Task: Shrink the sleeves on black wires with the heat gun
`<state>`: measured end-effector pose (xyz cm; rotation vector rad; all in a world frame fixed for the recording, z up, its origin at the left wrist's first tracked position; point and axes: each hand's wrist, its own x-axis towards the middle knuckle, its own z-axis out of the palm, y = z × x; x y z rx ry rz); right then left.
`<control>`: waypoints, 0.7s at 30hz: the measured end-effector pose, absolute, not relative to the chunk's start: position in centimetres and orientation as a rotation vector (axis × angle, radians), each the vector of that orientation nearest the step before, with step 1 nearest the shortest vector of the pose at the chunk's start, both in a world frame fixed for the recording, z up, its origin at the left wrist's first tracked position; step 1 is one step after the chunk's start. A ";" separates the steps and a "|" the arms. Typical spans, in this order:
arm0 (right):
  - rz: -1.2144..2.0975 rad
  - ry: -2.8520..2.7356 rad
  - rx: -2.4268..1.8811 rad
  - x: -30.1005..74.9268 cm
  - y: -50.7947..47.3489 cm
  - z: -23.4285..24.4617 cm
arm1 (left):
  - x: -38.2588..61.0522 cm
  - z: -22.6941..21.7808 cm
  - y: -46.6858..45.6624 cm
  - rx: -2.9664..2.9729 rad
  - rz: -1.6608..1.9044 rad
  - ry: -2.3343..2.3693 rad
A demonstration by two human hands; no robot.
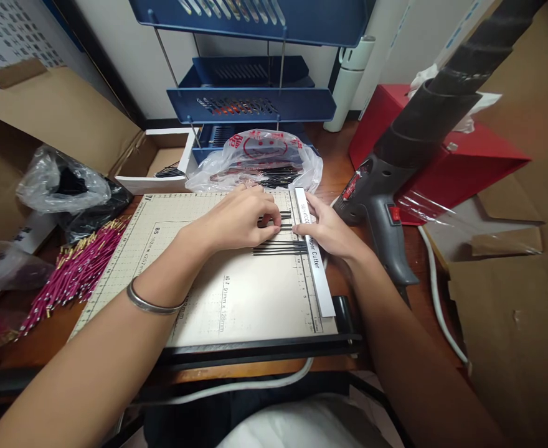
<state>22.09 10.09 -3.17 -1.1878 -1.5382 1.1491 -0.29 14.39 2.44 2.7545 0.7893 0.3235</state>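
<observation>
A paper cutter's cream gridded board lies flat before me, with a white strip lettered "Paper Cutter" along its right side. Several thin black wires lie side by side across the board, their right ends at the strip. My left hand is pinched over the upper wires, thumb and forefinger closed on a thin black wire. On the strip, my right hand is closed around its edges, the thumb tip by the wire ends. The fingers' undersides are hidden.
Magenta wires with gold tips are heaped at left. Behind the board sit a clear plastic bag of black wires and a blue rack. A grey heat gun stands at right, by a red box and white cable.
</observation>
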 end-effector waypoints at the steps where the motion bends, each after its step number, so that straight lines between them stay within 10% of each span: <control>1: 1.145 -1.542 -1.184 22.1 10.1 -3.2 | -0.3 2.4 14.4 2.754 0.327 0.788; 21: 1.143 -1.538 -1.195 22.2 10.1 -3.3 | -0.2 2.4 14.3 2.751 0.351 0.773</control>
